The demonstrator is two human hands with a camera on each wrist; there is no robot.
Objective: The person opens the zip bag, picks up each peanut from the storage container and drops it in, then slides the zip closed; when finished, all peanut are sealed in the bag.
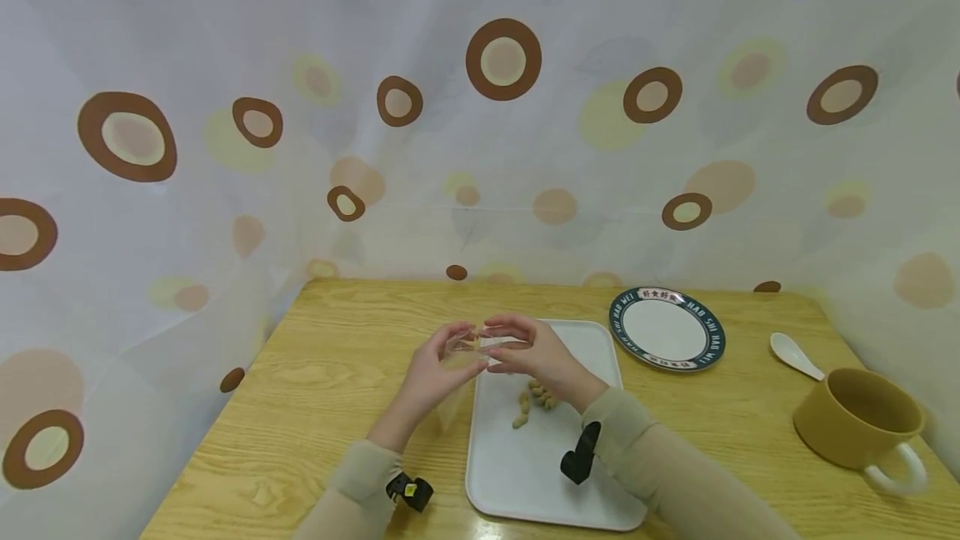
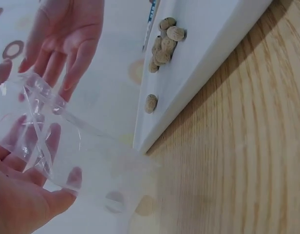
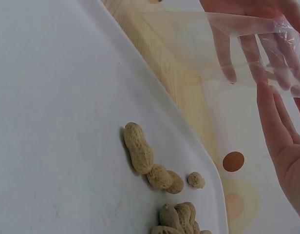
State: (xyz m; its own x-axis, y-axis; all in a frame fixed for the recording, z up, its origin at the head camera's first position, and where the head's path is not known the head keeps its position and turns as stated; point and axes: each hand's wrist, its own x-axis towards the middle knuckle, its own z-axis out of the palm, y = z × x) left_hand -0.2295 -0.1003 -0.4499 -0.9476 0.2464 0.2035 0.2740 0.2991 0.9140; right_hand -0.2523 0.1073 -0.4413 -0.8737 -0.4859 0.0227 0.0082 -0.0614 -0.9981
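Observation:
A clear plastic bag (image 2: 106, 156) hangs between the two hands, its crinkled mouth spread at the top. My left hand (image 1: 438, 369) holds one side of the mouth, with the fingers seen through the film in the left wrist view. Opposite it, my right hand (image 1: 547, 357) bends toward the bag and has its fingertips at the other side of the rim. Below and right of the bag, unshelled peanuts (image 3: 138, 148) lie on a white rectangular tray (image 1: 540, 473), most of them in a small heap.
Behind the tray to the right is a white plate (image 1: 666, 329) with a dark patterned rim. Farther right lie a white spoon (image 1: 795, 355) and a mustard-coloured mug (image 1: 840, 432) with a white handle. A dotted curtain (image 1: 480, 148) borders the wooden table (image 1: 337, 357).

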